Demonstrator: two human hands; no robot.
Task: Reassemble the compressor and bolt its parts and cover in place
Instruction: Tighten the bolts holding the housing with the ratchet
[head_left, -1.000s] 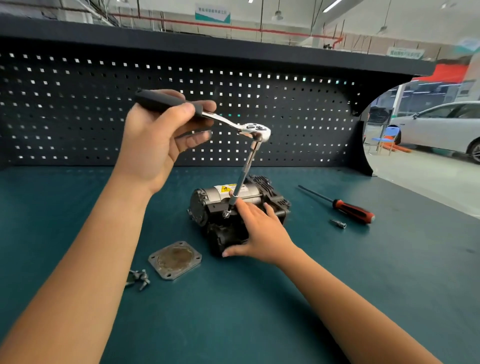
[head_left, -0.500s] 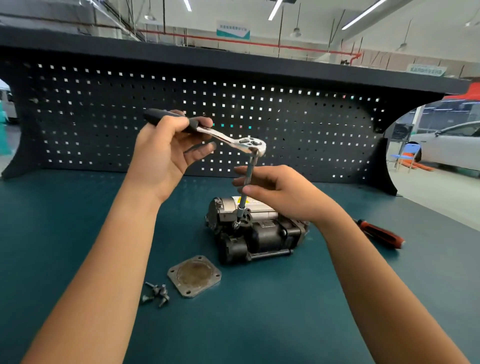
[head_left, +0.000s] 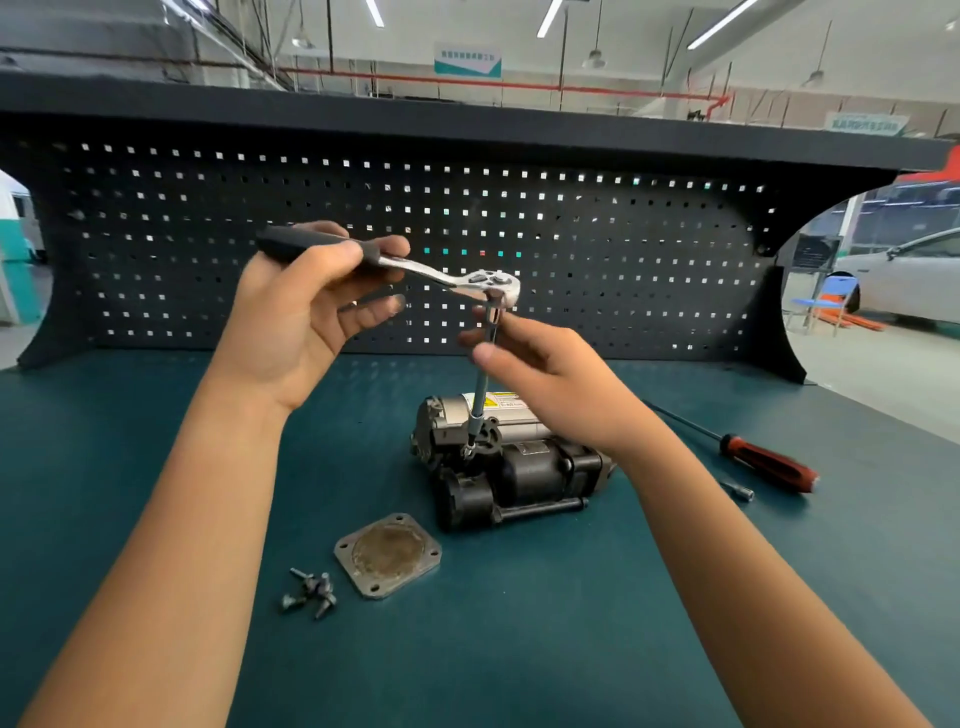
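Observation:
The compressor (head_left: 524, 467), dark with a silver motor body and a yellow label, lies on the green bench. My left hand (head_left: 298, 322) grips the black handle of a ratchet wrench (head_left: 467, 278) held level above it. A long extension bar (head_left: 480, 400) runs from the ratchet head down to a bolt on the compressor's top. My right hand (head_left: 540, 371) pinches the upper part of that bar just below the ratchet head. A square metal cover plate (head_left: 387, 555) lies in front of the compressor, with several loose bolts (head_left: 310, 596) to its left.
A red-handled screwdriver (head_left: 753, 457) lies to the right of the compressor, with a small socket bit (head_left: 740, 491) near it. A black pegboard (head_left: 623, 249) backs the bench. The bench's right edge drops off toward a workshop floor with a white car.
My right hand left the compressor body, rose and took hold of the extension bar near its top. The left hand keeps its hold on the wrench handle. The view tilted upward.

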